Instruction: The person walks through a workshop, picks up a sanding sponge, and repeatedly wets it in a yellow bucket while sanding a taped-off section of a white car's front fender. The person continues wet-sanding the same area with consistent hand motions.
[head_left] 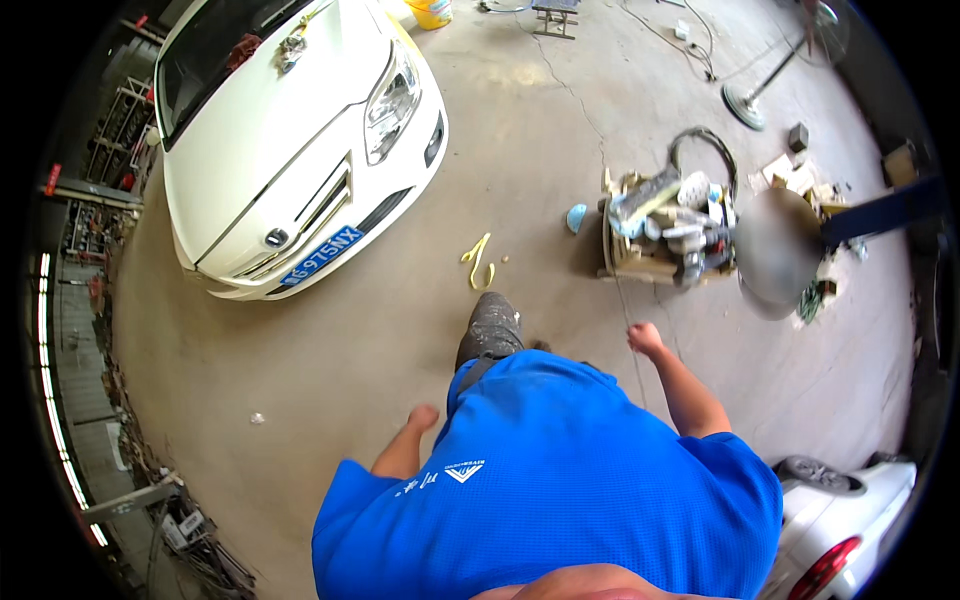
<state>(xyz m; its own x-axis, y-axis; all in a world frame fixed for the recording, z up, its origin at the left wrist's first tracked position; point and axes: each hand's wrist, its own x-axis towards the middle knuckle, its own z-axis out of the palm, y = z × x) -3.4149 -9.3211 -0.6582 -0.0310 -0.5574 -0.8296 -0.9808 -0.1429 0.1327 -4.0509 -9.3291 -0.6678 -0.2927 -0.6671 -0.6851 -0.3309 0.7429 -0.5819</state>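
My right hand (pixel 645 338) hangs beside my body, its fingers curled into a fist, with nothing showing in it. It is nearest to a tan tool cart (pixel 655 270) but apart from it. On the cart lies a jumble of power tools (pixel 690 240), pads and rags, too crowded to tell one by one. My left hand (pixel 424 416) hangs at my other side, slightly blurred, its fingers mostly hidden; nothing shows in it. On the floor ahead of my dark shoe (pixel 494 322) lies a crumpled yellow strip (pixel 482 262). A light blue disc (pixel 575 218) lies beside the cart.
A white car (pixel 290 150) stands ahead on the left, with a rag bundle (pixel 290 52) on its hood. Around the cart are a black hose (pixel 722 150), a blue post (pixel 885 212), a pedestal fan (pixel 745 108) and scattered scraps. A silver car (pixel 850 530) stands behind right; a yellow bucket (pixel 430 13) stands far ahead.
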